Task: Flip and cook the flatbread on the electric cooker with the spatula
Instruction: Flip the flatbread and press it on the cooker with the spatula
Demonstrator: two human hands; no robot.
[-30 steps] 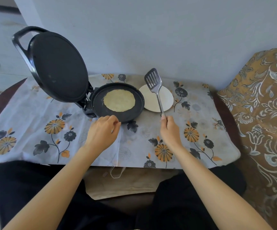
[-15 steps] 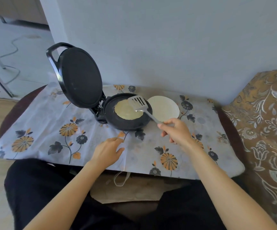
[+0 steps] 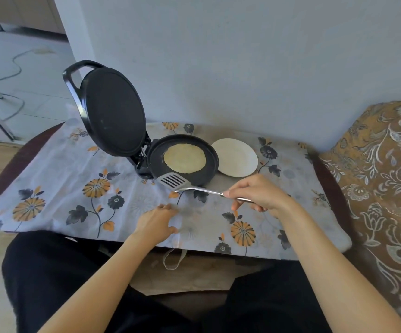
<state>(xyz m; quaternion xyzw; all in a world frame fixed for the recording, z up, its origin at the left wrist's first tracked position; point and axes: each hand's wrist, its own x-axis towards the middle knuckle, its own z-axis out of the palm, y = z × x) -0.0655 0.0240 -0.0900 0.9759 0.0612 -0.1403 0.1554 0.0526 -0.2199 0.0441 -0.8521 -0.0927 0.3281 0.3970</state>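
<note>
- The flatbread [image 3: 184, 158] is lying flat in the black lower plate of the electric cooker [image 3: 182, 159], toward its far side, leaving a bare dark crescent along the near rim.
- The cooker's lid [image 3: 113, 114] is standing open and nearly upright on the left, hinged at the plate's left edge.
- The right hand [image 3: 258, 195] is gripping the metal handle of the slotted spatula [image 3: 173, 180]; its grip is closed around the handle end.
- The spatula's blade is hovering over the near rim of the plate, just short of the flatbread's near edge and apart from it.
- The left hand [image 3: 156, 222] is resting on the floral tablecloth [image 3: 74, 188] with its grip loose and holding nothing, well clear of the cooker.
- A white plate [image 3: 235, 157] is sitting just right of the cooker, its edge tucked behind the rim.
- The table is showing open cloth to the left and right of the hands, with a patterned sofa [image 3: 382, 179] bordering its right edge.
</note>
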